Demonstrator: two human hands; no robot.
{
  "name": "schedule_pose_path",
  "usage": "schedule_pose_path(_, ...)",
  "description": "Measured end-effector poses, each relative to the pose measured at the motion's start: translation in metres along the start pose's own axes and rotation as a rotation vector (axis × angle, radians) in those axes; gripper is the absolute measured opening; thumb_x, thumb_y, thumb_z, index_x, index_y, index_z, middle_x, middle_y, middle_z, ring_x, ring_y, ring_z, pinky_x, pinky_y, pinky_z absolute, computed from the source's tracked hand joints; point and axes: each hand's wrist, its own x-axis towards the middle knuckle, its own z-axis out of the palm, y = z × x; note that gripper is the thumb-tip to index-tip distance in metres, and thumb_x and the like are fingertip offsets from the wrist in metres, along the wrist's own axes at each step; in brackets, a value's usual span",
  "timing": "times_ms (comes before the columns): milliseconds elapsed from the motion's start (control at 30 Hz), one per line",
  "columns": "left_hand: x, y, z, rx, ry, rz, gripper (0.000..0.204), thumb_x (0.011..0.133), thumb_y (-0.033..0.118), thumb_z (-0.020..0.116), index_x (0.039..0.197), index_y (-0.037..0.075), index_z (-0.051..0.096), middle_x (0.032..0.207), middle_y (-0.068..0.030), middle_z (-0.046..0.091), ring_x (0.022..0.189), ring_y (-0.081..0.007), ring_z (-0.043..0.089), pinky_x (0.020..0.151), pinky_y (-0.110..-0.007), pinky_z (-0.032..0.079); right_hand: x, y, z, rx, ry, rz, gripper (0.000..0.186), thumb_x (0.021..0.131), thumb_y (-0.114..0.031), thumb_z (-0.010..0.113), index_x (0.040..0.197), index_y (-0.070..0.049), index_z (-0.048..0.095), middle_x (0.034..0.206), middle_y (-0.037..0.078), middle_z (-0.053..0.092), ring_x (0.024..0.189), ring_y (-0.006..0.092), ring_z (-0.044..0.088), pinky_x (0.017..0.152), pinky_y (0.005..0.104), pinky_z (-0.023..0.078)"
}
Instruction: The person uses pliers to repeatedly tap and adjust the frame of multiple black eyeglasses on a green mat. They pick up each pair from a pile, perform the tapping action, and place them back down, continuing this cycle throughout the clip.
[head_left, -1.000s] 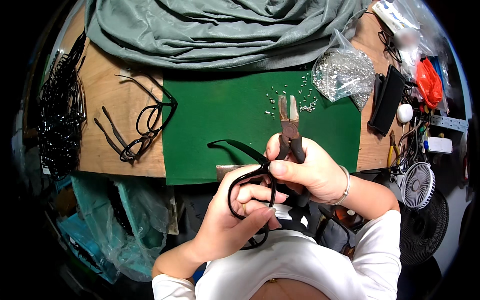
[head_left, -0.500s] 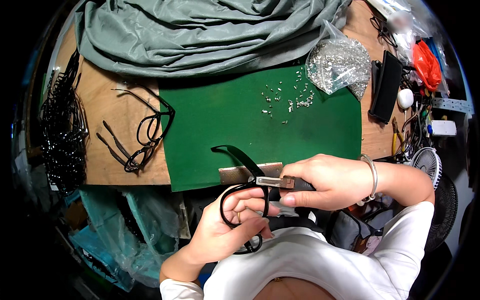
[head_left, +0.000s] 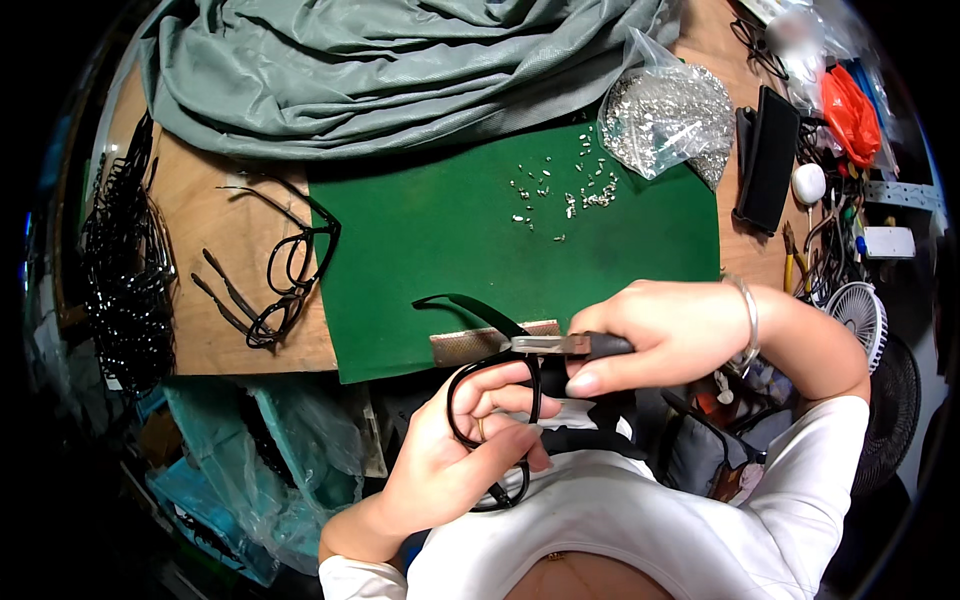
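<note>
My left hand (head_left: 435,460) is closed around a black eyeglass frame (head_left: 538,390) just over the table's near edge. Its fingers pass through one rim, and one temple sticks out away from me over the mat. My right hand (head_left: 670,325) grips pliers (head_left: 555,345) with dark handles. The pliers' metal jaws point left and meet the frame's corner, where the temple joins the front; whether they pinch it cannot be made out. Behind that corner, a textured metallic strip (head_left: 460,348) lies along the near edge of the green mat (head_left: 420,230).
Small silvery pieces (head_left: 598,197) lie scattered on the mat near a clear bag (head_left: 660,115) full of them. More black glasses (head_left: 325,230) rest at the left, beside a heap of black frames (head_left: 125,270). Grey cloth (head_left: 400,80) covers the back. A black case (head_left: 768,160) lies right.
The pliers have shifted slightly away from me at the frame's corner. My left hand keeps its hold on the eyeglass frame. The whole view has moved a little.
</note>
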Motion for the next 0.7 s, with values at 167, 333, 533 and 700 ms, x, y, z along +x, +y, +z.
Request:
schedule_pose_path(167, 0.006, 0.000, -0.002, -0.054, -0.013, 0.038, 0.046, 0.081, -0.007, 0.047, 0.123, -0.002, 0.030, 0.105, -0.0135, 0.054, 0.072, -0.0135, 0.059, 0.063, -0.022, 0.046, 0.017, 0.037, 0.000, -0.212, 0.409, -0.137, 0.038, 0.078, -0.033, 0.058, 0.089, 0.003, 0.053, 0.074, 0.020, 0.057, 0.071, 0.0340, 0.057, 0.062, 0.0383, 0.044)
schedule_pose_path(333, -0.001, 0.004, -0.003, 0.537, 0.341, 0.415, 0.041, 0.079, -0.005, 0.050, 0.118, -0.004, 0.038, 0.093, -0.0139, 0.059, 0.076, -0.0127, 0.061, 0.065, -0.025, 0.049, 0.030, 0.049, 0.019, -0.339, 0.639, -0.191, 0.020, 0.073, -0.017, 0.061, 0.082, -0.002, 0.052, 0.078, 0.014, 0.054, 0.073, 0.0306, 0.054, 0.065, 0.0343, 0.043)
schedule_pose_path(533, 0.041, 0.031, -0.062, 0.569, 0.465, 0.439, 0.036, 0.085, 0.003, 0.047, 0.119, -0.003, 0.037, 0.096, -0.0110, 0.057, 0.080, -0.0129, 0.057, 0.066, -0.023, 0.047, 0.037, 0.041, 0.020, -0.277, 0.647, -0.130, 0.020, 0.074, -0.018, 0.060, 0.081, -0.001, 0.053, 0.074, 0.014, 0.053, 0.068, 0.0308, 0.053, 0.061, 0.0344, 0.043)
schedule_pose_path(700, 0.029, 0.068, -0.102, 1.584, 0.782, 0.755, 0.024, 0.084, 0.016, 0.048, 0.101, 0.000, 0.053, 0.089, -0.0142, 0.057, 0.083, -0.0308, 0.048, 0.073, -0.039, 0.039, 0.033, 0.049, 0.015, -0.277, 0.668, -0.165, 0.020, 0.074, -0.020, 0.060, 0.081, -0.002, 0.055, 0.076, 0.014, 0.055, 0.072, 0.0303, 0.055, 0.063, 0.0351, 0.044)
